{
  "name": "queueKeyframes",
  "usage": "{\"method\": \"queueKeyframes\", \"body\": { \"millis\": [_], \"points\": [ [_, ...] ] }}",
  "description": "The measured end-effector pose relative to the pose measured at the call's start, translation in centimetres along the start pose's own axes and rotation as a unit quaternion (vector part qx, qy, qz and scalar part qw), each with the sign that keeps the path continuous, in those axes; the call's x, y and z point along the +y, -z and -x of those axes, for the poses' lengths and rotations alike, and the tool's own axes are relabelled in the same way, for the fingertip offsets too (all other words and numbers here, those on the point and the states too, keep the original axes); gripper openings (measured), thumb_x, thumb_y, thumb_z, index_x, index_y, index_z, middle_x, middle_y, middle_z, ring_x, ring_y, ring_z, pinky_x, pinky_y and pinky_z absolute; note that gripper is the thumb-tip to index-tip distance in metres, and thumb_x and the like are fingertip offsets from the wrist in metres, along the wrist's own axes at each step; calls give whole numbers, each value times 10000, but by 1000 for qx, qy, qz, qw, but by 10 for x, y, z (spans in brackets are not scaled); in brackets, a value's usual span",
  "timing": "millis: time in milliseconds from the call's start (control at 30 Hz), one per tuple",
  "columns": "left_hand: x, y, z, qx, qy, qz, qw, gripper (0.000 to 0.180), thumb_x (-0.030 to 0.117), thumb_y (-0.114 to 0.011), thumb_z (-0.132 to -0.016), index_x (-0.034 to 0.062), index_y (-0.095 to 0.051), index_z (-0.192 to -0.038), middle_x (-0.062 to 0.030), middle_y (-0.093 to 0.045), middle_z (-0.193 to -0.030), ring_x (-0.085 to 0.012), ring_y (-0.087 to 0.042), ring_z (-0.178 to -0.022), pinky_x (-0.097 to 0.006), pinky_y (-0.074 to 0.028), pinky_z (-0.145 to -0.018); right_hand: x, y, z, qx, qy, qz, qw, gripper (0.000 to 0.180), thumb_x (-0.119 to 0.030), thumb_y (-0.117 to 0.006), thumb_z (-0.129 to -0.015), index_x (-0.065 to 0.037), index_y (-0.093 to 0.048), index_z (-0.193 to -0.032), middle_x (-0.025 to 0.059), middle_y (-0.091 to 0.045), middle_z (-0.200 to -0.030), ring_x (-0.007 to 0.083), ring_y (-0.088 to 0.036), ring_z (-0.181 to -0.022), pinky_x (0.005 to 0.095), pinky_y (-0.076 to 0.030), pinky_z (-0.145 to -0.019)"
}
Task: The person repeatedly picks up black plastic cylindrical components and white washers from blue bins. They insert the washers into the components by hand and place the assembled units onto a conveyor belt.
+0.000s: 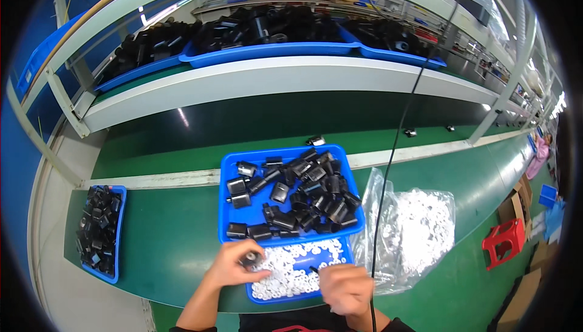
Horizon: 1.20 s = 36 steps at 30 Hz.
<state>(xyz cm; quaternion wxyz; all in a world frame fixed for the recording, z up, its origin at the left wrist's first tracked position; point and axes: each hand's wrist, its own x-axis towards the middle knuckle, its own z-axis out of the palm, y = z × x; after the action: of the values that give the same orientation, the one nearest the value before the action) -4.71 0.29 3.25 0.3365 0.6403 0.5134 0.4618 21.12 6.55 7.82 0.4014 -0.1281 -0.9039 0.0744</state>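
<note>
My left hand [235, 263] grips a small black cylindrical part [249, 259], its round end turned up, at the left edge of a small blue tray [260, 300]. White ring-shaped washers [282, 271] are strewn over that tray. Over its right side, my right hand [346, 287] is closed around a thin dark tool [314, 269], of which only the tip shows; motion blurs this hand slightly. Just beyond, a larger blue tray [243, 215] holds many black cylindrical parts [316, 195], some with shiny metallic faces.
Clear plastic bags [419, 229] of white rings lie at right, under a hanging black cable [393, 150]. Another blue bin [119, 235] of black parts stands far left. Filled blue trays [273, 51] line the shelf above. A red stool [504, 241] stands on the floor.
</note>
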Motion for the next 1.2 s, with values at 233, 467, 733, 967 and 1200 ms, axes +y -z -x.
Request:
{"method": "queueKeyframes", "body": {
  "millis": [233, 467, 733, 967, 1200],
  "points": [
    [70, 9, -8, 187, -72, -179, 963, 205, 47, -808, -695, 43, -636, -806, -69, -618, -740, -164, -612, -607, -264, -482, -570, -1, -44, 53, -124, -49, -42, 990, 139, -28, -620, -572, -103, -575, -681, 36, -487, -652, 215, -533, -624, 340, -465, -533],
    [125, 16, -4, 197, -192, -228, 934, 180, 6, -782, -617, 41, -678, -759, -73, -565, -831, -160, -566, -711, -258, -431, -585, 3, -66, 75, -104, -62, -6, 993, 108, -11, -608, -583, -94, -562, -635, 55, -488, -628, 237, -514, -621, 362, -445, -541],
    [147, 12, 12, 204, -174, -272, 924, 221, 1, -760, -562, 63, -702, -766, -44, -505, -791, -145, -507, -676, -251, -374, -554, -1, -64, 76, -115, -90, -33, 989, 110, 27, -619, -651, -80, -595, -664, 73, -536, -647, 265, -518, -634, 381, -441, -579],
    [150, 0, 28, 265, -122, -288, 912, 296, -2, -769, -574, 52, -643, -836, -67, -553, -809, -160, -523, -682, -254, -410, -557, 0, -67, 74, -114, -87, -29, 989, 96, 12, -619, -626, -73, -591, -661, 73, -525, -642, 257, -518, -628, 374, -442, -561],
    [156, 7, 23, 239, -163, -320, 902, 362, 31, -804, -586, 67, -622, -897, -54, -575, -766, -183, -550, -650, -258, -430, -518, 1, -64, 72, -117, -97, -33, 988, 88, -10, -623, -640, -87, -589, -663, 66, -524, -644, 251, -527, -637, 371, -449, -574]
  ]
}}
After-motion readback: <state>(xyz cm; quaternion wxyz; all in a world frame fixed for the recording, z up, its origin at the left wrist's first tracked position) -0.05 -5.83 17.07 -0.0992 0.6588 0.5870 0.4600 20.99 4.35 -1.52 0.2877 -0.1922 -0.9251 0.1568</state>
